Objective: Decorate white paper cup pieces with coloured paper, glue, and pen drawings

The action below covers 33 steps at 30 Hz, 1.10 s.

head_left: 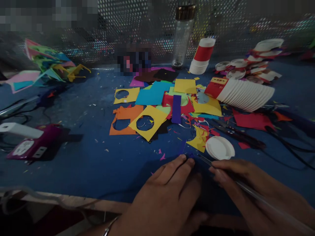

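Observation:
My left hand [169,190] lies palm down near the table's front edge, fingers stretched out. Its fingertips press on a small dark purple paper piece [182,147], mostly hidden beneath them. In my right hand [246,183] is a slim clear pen [253,191], its tip at the purple paper beside my left fingertips. Just beyond the pen lies a white round lid [220,148], with a cut yellow paper scrap [199,139] to its left. A purple paper strip [176,108] rests on the coloured paper farther back.
Yellow [157,114] and orange paper squares [118,129] with round holes lie mid-table. Scissors [236,134] and stacked paper cups [246,95] are at right. A glass bottle [182,42] stands behind. A purple power adapter [36,144] and cables [14,106] are at left.

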### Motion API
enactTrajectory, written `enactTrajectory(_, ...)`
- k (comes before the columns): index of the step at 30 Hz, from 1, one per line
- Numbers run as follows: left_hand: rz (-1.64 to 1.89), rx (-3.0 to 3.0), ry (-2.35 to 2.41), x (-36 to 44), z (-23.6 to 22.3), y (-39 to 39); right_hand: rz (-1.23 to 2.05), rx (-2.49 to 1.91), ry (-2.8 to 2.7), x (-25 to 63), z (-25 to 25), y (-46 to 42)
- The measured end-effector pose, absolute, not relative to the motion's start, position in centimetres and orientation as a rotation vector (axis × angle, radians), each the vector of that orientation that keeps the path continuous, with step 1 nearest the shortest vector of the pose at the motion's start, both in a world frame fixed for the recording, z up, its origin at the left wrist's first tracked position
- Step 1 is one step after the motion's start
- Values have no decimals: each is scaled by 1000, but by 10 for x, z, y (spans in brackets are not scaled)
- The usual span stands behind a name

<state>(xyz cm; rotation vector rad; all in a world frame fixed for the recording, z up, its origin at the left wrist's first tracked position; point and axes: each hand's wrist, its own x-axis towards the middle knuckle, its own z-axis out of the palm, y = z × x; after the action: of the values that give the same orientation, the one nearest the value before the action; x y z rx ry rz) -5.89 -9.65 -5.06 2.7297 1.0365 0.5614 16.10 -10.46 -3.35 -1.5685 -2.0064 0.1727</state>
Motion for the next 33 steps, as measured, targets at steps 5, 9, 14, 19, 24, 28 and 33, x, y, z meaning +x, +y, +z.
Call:
enactTrajectory(5, 552, 2624, 1029, -60, -42, -97, 70, -1465, -2088, 169, -37, -111)
enactTrajectory(9, 552, 2587, 1062, -60, -38, -98, 13, -1538, -2088, 181, -36, -114)
enactTrajectory(14, 604, 2605, 1097, -59, -39, -101, 76, -1590, -2084, 185, -37, -120)
enactTrajectory(19, 673, 2611, 1119, -58, -39, -101, 156, -1623, -1952, 175, -39, -125)
enactTrajectory(24, 725, 2576, 1155, -62, -38, -101, 166, -1580, -1964, 178, -40, -124)
enactTrajectory(28, 766, 2647, 1215, -69, -30, -96, 125, -1596, -1969, 182, -36, -123)
enactTrajectory(33, 633, 2821, 1214, -74, -5, -81, 23, -1625, -1997, 192, -26, -121)
